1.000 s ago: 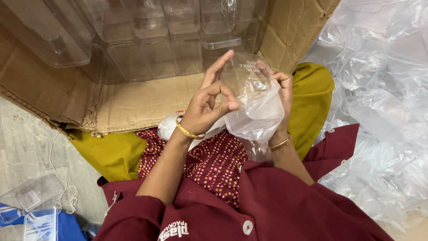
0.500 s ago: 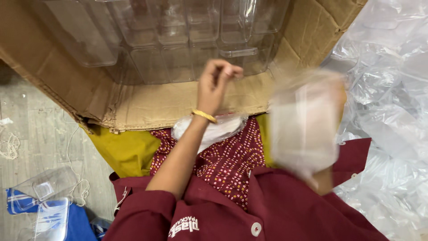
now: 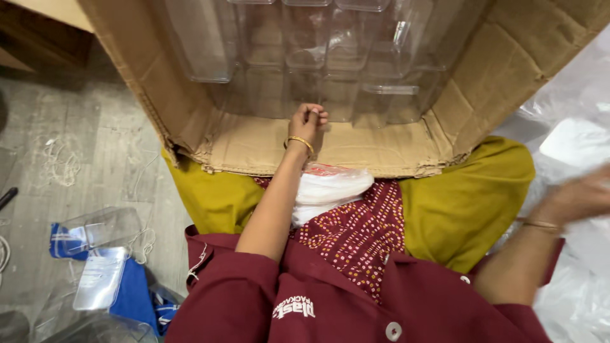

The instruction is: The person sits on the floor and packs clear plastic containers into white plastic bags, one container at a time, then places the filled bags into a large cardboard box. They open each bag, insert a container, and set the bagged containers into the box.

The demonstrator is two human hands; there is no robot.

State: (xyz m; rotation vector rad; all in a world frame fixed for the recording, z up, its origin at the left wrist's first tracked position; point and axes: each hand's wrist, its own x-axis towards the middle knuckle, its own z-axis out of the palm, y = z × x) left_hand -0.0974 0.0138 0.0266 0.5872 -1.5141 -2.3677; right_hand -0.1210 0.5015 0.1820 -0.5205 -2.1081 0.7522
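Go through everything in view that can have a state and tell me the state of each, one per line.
cardboard box: on its side, open toward the person, flap resting on the lap
clear plastic containers: stacked inside the box
left hand: fingers curled, at the box mouth
right hand: blurred, out over clear plastic bags
white bag: crumpled on the lap

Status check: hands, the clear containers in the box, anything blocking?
Left hand curled at the cardboard box mouth, by the clear plastic containers, holding nothing visible. Right hand blurred, out over the plastic bags. Nothing blocking.
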